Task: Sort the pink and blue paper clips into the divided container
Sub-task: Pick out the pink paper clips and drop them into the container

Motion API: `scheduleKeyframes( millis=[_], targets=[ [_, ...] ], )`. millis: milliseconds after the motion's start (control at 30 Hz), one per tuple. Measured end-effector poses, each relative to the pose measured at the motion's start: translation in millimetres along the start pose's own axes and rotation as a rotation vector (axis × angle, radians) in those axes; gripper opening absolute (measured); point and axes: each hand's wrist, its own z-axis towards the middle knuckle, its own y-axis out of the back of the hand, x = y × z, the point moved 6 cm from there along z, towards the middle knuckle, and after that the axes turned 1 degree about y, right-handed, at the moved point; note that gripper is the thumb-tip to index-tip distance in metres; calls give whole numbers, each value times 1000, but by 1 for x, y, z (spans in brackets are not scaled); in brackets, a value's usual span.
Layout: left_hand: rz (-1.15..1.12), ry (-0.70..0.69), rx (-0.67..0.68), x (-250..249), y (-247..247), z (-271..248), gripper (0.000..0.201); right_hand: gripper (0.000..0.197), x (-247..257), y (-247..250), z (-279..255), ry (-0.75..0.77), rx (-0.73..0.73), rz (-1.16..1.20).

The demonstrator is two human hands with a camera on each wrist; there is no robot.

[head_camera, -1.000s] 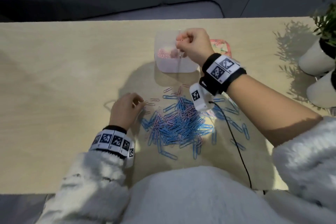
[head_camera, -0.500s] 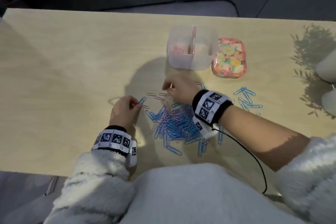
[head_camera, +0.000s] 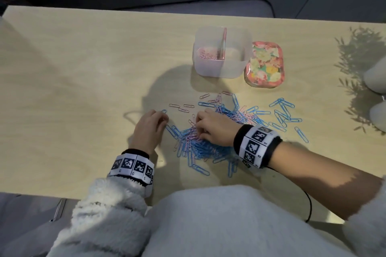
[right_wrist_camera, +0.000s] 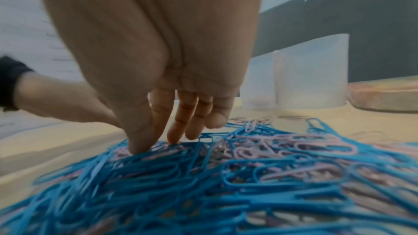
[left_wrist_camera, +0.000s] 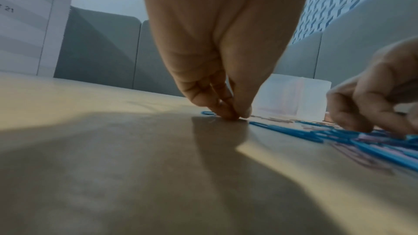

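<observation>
The head view looks steeply down on the worktop, while both wrist views skim it closely, sharing the divided container.

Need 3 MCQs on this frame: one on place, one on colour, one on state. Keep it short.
1. Where is the floral lid relative to the divided container?
A. On top of it
B. Beside it on the table
C. Under the clip pile

2. What colour are the clips in the container's left compartment?
A. Pink
B. Blue
C. Both

3. What is the right hand doing?
A. Hovering over the container
B. Resting idle off the table
C. Fingers down in the clip pile

Answers:
1 B: the head view shows the lid flat on the table, at the container's side.
2 A: only pink clips show there.
3 C: the right wrist view shows the fingertips in the pile.
</observation>
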Motion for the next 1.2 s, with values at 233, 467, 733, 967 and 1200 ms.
scheduleKeyframes(
  millis=[233,467,733,967,1200],
  targets=[
    [80,28,23,-2,5,9,10,20,-19,29,14,-263,-321,116],
    [415,-48,126,-5,1,20,21,16,-1,9,36,-266,-244,66],
    [-446,89,117,-26,9,44,14,12,-33,23,23,-269,-391,532],
    [-217,62,250,-32,3,60,21,8,-78,48,25,-435,-510,805],
    [50,-73,228,-29,-7,60,15,10,-69,45,45,-317,-270,235]
  ],
)
